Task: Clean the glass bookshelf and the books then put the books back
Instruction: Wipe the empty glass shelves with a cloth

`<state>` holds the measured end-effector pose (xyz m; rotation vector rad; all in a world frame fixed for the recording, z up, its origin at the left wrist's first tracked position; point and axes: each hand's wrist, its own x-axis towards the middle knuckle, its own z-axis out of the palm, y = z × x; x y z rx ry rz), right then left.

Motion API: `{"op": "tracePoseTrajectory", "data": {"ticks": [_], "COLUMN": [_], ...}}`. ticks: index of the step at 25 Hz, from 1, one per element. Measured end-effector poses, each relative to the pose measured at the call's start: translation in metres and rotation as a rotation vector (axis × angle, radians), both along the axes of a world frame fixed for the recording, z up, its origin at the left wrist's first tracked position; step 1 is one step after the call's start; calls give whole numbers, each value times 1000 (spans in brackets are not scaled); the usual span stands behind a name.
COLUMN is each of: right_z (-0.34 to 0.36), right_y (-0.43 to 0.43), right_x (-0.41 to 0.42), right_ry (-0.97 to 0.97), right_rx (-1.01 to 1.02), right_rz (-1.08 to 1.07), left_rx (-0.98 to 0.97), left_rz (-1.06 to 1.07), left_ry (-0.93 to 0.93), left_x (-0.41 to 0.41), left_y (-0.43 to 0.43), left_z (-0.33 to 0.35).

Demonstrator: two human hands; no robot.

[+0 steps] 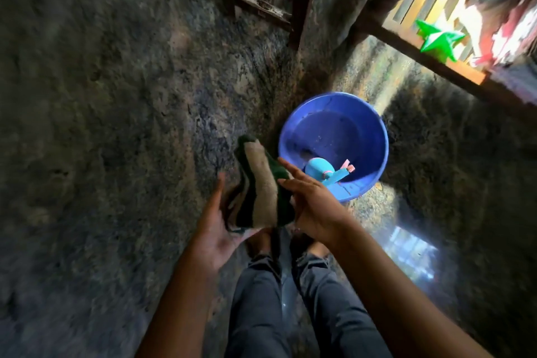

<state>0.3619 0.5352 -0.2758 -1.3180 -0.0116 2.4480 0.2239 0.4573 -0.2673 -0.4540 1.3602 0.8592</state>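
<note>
Plainly soft and light, the green-and-beige striped towelling cloth [258, 189] hangs folded between the two hands, above the dark mottled floor [116, 125] and just beside the round blue plastic basin [374, 136]. It should drape and bunch rather than slip, so a gathered edge or corner looks the best place to grip. The left hand [215, 227] lies open, palm up, under the cloth's lower end. The right hand [311, 203] lays a straight forefinger and thumb against it (lower fingers hidden, so a pinch cannot be told). One cloth, one basin, and one pale-blue spray bottle [319, 168] inside the basin.
</note>
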Motion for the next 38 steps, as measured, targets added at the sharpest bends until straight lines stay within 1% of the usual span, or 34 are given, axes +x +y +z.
{"op": "tracePoseTrajectory", "data": {"ticks": [1, 2, 4, 6, 7, 9, 11, 12, 14, 15, 16, 20, 22, 25, 27, 29, 31, 33, 35, 38], "right_z": [-1, -2, -12, -19, -22, -32, -52, -68, -98, -110, -121, -172, -199, -229, -241, -247, -251, -251, -244, -201], "right_y": [-9, -18, -33, -43, -45, -46, -48, -50, -51, -48, -42, -24, -19, -12, -11, -12, -8, -2, 2, 6], "right_x": [-4, -7, -9, -6, -1, 18, 51, 70, 103, 114, 122, 129, 126, 127, 131, 130, 122, 115, 107, 89], "right_ry": [16, 6, -39, -46, -96, -290, -503, -643, -939, -1041, -1097, -1120, -1120, -1214, -1293, -1320, -1326, -1285, -1198, -922], "right_rx": [-8, -6, 13, 55, 91, 127, 115, 131, 215, 259, 308, 636, 766, 908, 1011, 1077, 1140, 1251, 1391, 1535], "right_rz": [39, 78, 160, 220, 228, 164, 95, 108, 238, 294, 325, 397, 376, 402, 505, 574, 536, 529, 535, 545], "left_rx": [50, 94, 127, 51, -1, -49, -21, -12, -5, -1, 8, 22, 31, 67, 72, 69, 74, 69, 47, 65], "left_rz": [14, -16, -125, -199, -196, -79, -3, -13, -71, -98, -120, -194, -226, -289, -324, -346, -351, -324, -260, -163], "left_ry": [-51, -60, -19, 61, 111, 166, 196, 217, 257, 272, 283, 391, 417, 429, 440, 445, 449, 457, 469, 484], "left_x": [-5, -8, -8, 1, 7, 19, 29, 34, 42, 46, 48, 52, 55, 54, 54, 53, 52, 50, 47, 33], "left_y": [-1, -3, -3, -3, -4, -10, -15, -16, -17, -17, -14, -2, 8, 20, 25, 28, 26, 19, 12, -2], "left_z": [9, 11, 9, -3, -9, -23, -36, -41, -53, -61, -67, -104, -119, -139, -148, -154, -158, -157, -151, -124]}}
